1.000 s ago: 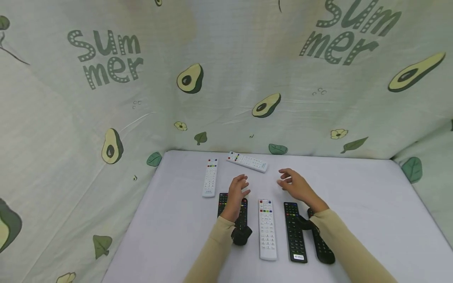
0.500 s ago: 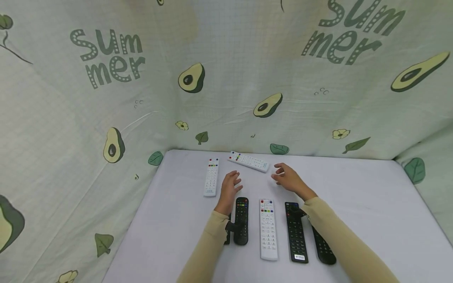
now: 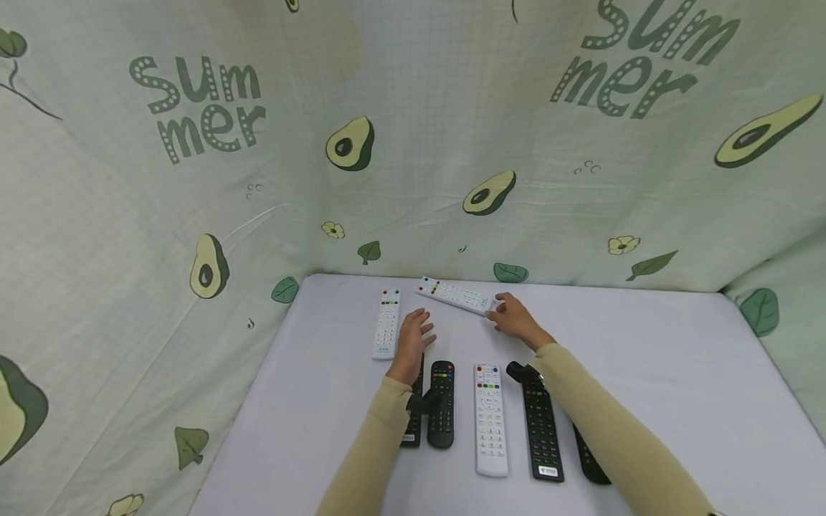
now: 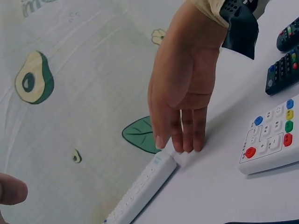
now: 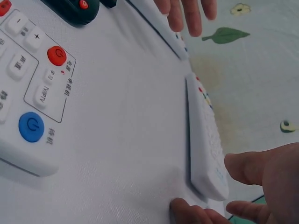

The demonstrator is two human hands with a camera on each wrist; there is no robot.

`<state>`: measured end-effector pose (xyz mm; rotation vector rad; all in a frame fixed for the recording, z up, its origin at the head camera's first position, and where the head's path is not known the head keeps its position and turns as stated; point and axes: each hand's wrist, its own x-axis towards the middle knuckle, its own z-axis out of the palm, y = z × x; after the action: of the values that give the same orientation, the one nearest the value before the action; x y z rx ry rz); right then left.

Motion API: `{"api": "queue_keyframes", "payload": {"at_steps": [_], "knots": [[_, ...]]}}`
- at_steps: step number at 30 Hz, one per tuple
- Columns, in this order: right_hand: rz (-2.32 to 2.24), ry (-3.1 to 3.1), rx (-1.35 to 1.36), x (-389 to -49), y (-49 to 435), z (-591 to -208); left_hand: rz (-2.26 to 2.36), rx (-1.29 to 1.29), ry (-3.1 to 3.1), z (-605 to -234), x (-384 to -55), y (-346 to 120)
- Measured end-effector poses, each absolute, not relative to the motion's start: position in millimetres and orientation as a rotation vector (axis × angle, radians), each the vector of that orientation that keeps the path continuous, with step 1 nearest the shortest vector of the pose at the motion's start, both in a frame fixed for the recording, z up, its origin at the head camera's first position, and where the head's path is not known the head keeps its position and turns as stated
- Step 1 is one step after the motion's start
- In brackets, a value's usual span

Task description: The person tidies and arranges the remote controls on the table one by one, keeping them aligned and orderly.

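A white remote control (image 3: 454,295) lies slantwise at the back of the table. My right hand (image 3: 516,319) is at its near right end. In the right wrist view, my right hand (image 5: 285,172) has its thumb and fingers spread on either side of this white remote (image 5: 205,140); whether they touch it I cannot tell. Over the left black remote (image 3: 411,426), my left hand (image 3: 410,347) hovers with extended fingers and holds nothing. Just beyond its fingers lies another white remote (image 3: 386,324), placed lengthwise.
A row of remotes lies nearer the front: a black one (image 3: 442,405), a large white one (image 3: 491,423), a black one with a label (image 3: 543,437) and another black one (image 3: 590,459) partly under the right sleeve. A patterned curtain (image 3: 413,143) hangs behind the table.
My right hand has moved left and forward to the end of the slanted white remote. My left hand has drifted left, uncovering more of the black remotes.
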<state>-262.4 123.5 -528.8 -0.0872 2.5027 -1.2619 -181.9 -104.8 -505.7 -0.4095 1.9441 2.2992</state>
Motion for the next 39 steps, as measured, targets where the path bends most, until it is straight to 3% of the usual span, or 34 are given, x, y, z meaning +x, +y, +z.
{"api": "queue_keyframes", "payload": {"at_steps": [16,39], "knots": [[-1.35,2.573,-0.059,-288,122,-549,2.277,-0.344,1.9,-500,-193,-109],[-1.303,2.548,-0.069,-280,123,-544,2.217,-0.498,1.999,-511,-222,-113]]}}
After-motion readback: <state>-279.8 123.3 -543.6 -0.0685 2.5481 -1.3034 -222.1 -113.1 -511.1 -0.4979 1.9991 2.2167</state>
